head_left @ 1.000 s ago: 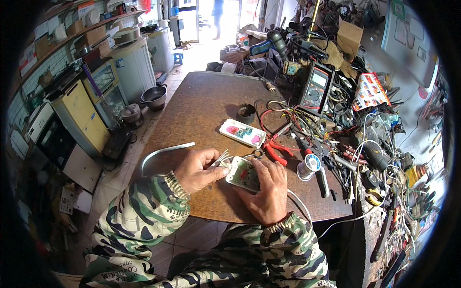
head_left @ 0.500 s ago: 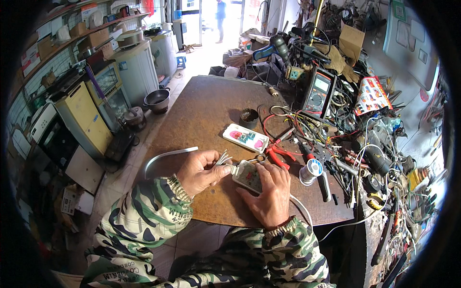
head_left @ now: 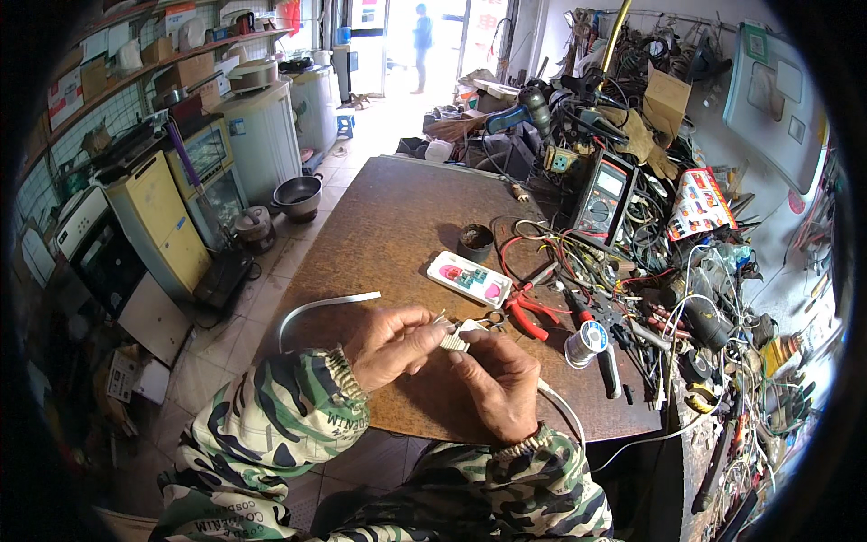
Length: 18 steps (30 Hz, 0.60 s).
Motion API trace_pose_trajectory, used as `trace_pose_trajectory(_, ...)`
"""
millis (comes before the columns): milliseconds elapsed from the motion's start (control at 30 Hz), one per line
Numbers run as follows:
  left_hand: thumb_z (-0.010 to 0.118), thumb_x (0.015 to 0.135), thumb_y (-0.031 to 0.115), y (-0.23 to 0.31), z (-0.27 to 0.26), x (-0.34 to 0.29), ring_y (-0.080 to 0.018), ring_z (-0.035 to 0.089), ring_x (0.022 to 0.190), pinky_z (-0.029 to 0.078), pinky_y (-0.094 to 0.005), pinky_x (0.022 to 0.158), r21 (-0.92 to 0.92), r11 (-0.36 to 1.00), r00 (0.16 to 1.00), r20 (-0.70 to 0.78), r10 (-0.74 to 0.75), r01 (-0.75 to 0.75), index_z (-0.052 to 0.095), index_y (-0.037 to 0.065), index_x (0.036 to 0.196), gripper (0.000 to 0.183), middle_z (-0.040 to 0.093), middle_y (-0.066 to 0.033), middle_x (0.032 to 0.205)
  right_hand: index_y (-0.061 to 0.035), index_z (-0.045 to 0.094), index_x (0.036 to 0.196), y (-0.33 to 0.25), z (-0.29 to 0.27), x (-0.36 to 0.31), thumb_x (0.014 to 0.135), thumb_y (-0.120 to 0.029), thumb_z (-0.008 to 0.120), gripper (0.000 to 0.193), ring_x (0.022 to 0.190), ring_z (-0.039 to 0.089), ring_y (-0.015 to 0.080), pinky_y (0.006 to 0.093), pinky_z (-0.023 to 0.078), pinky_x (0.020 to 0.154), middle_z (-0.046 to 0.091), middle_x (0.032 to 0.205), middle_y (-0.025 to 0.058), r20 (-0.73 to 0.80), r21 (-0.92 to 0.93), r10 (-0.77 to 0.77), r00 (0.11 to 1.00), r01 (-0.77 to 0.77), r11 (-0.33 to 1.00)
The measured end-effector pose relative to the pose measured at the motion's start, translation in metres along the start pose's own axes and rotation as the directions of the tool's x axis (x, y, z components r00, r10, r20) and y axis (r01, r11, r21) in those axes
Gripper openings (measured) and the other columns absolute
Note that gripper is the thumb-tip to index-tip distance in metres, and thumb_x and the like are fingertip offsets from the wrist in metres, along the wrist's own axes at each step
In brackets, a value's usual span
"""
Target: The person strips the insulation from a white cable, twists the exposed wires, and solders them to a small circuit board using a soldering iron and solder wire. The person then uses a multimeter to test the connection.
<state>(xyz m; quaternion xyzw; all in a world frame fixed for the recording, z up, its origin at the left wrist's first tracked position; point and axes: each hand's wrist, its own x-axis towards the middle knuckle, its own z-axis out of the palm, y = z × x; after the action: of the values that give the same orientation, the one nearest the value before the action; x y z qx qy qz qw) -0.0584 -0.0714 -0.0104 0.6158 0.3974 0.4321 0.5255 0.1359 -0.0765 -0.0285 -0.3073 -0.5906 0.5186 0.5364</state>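
Observation:
My left hand (head_left: 393, 348) is closed in a pinch around thin wires (head_left: 441, 318), whose ends stick up past the fingers. Beside it, my right hand (head_left: 498, 375) grips a small white plastic housing (head_left: 455, 343), tilted and mostly covered by the fingers. Its ribbed pale side faces me between both thumbs. A white cable (head_left: 564, 408) runs from under my right hand over the table's front edge. Just beyond the hands, a matching white shell (head_left: 456, 274) lies open side up, with a green circuit board and pink pads inside.
Right of the shell lie red-handled pliers (head_left: 531, 316), dark-handled scissors (head_left: 492, 319) and a solder spool (head_left: 587, 341). A dark cup (head_left: 475, 241) and a multimeter (head_left: 603, 197) stand farther back. Tangled wires and tools (head_left: 668, 312) crowd the right side. A white strip (head_left: 325, 303) lies left.
My right hand has lifted the white housing off the table and tipped it, fingers now wrapped around it. My left hand stays on the wires, slightly lower and to the right.

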Motion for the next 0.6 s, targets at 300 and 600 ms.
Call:
trace_pose_trajectory(300, 0.054, 0.103, 0.027, -0.01, 0.002, 0.001, -0.0064, 0.052, 0.06, 0.043, -0.0215, 0.051, -0.013, 0.998, 0.995, -0.079, 0.067, -0.069, 0.066, -0.003, 0.111, 0.034, 0.066, -0.0061, 0.082, 0.0051, 0.061, 0.108, 0.006, -0.012, 0.003, 0.091, -0.002, 0.067, 0.02, 0.074, 0.064, 0.0147, 0.0263, 0.052, 0.067, 0.069, 0.094, 0.0105, -0.087, 0.162, 0.042, 0.995, -0.028, 0.986)
trace_pose_trajectory(600, 0.06, 0.1, 0.019, -0.009, 0.003, 0.001, -0.0069, 0.057, 0.062, 0.043, -0.02, 0.05, -0.035, 0.997, 0.99, -0.124, 0.066, -0.071, 0.066, -0.003, 0.113, 0.027, 0.067, -0.008, 0.083, 0.0033, 0.058, 0.107, 0.006, -0.015, 0.004, 0.092, -0.003, 0.067, 0.018, 0.076, 0.064, 0.0148, 0.0272, 0.052, 0.069, 0.068, 0.095, 0.01, -0.03, 0.174, 0.038, 0.999, -0.032, 0.984)
